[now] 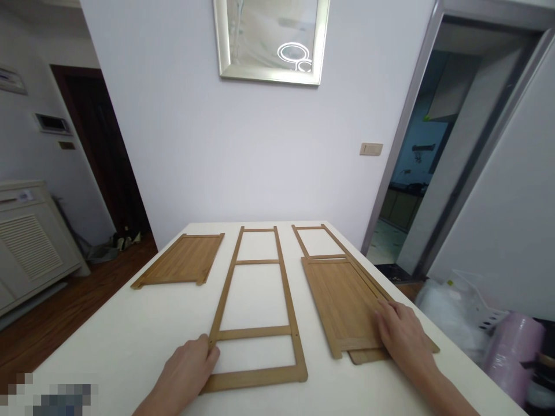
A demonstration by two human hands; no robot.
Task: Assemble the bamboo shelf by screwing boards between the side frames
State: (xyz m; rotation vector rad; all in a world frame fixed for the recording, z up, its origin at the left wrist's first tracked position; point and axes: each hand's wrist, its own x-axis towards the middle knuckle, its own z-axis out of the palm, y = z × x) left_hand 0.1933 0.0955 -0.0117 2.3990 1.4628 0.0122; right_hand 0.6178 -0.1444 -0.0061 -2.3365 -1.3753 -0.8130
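Note:
A ladder-shaped bamboo frame (258, 300) lies flat in the middle of the white table (130, 341). My left hand (188, 367) rests on its near left corner, fingers curled against the left rail. To the right, a stack of flat bamboo shelf boards (342, 303) lies on top of a second ladder frame (318, 240). My right hand (401, 335) lies flat on the near right corner of that stack, fingers stretched out. One more bamboo shelf board (184, 260) lies alone at the far left.
A framed mirror (271, 37) hangs on the wall behind the table. An open doorway (429, 167) is at the right, a dark door (104, 156) and a white cabinet (28, 242) at the left. Plastic bags and a pink roll (511, 346) sit beside the table's right edge.

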